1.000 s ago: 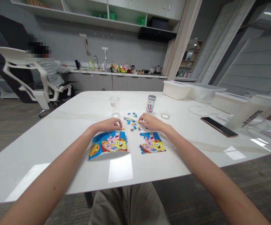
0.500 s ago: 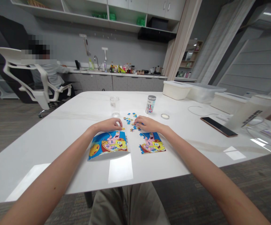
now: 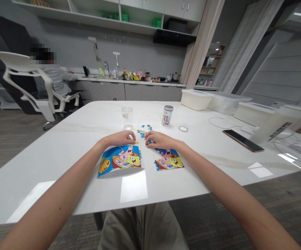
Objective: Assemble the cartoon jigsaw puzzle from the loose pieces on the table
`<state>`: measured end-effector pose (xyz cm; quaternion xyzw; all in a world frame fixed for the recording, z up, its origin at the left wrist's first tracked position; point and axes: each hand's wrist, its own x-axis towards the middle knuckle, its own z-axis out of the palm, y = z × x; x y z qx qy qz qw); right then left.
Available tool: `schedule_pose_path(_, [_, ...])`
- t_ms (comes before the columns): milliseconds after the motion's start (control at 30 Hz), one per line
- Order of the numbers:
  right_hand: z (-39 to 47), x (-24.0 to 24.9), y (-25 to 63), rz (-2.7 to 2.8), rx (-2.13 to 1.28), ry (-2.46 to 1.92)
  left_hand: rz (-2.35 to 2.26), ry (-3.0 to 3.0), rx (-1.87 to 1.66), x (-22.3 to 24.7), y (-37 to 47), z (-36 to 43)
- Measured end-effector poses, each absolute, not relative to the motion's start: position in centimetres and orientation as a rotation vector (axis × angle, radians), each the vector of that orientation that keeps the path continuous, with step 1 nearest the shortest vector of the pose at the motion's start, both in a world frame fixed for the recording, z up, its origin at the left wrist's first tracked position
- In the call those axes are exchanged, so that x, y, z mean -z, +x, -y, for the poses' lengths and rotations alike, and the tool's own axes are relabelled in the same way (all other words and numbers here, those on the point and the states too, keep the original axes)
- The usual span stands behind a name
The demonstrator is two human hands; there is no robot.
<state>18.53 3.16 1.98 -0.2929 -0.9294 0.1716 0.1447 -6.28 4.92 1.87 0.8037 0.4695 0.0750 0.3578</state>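
Note:
My left hand (image 3: 120, 138) rests with curled fingers on the top edge of a colourful cartoon picture sheet (image 3: 119, 162) lying on the white table (image 3: 62, 146). A tiny yellow piece (image 3: 137, 142) lies at its fingertips. My right hand (image 3: 158, 140) hovers low over the loose blue puzzle pieces (image 3: 143, 131), just above the partly built puzzle (image 3: 169, 159). Its fingers are bunched together and hide what is under them. The two hands are a few centimetres apart.
Beyond the pieces stand a clear glass jar (image 3: 127, 116), a jar with a metal lid (image 3: 167, 115) and a small round lid (image 3: 183, 128). A phone (image 3: 242, 140), a white cable and white boxes (image 3: 196, 99) lie at the right. A person sits in a white chair (image 3: 31, 83) far left.
My right hand has slid left across the loose pieces, closer to my left hand. My left hand has stayed on the picture's top edge.

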Motion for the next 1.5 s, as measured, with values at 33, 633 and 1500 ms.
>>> schedule_pose_path(33, [-3.1, -2.0, 18.6, 2.680, -0.498, -0.833, -1.213, 2.072, -0.193, -1.9, -6.3, -4.9])
schedule_pose_path(633, [-2.4, -2.5, 18.4, 2.774, -0.590, -0.821, -1.209, 2.046, -0.207, -1.8, -6.2, -4.9])
schedule_pose_path(1500, [-2.7, -4.9, 21.1, 2.691, -1.509, -0.900, -0.701, 2.442, -0.207, -5.1, -1.4, -0.6])
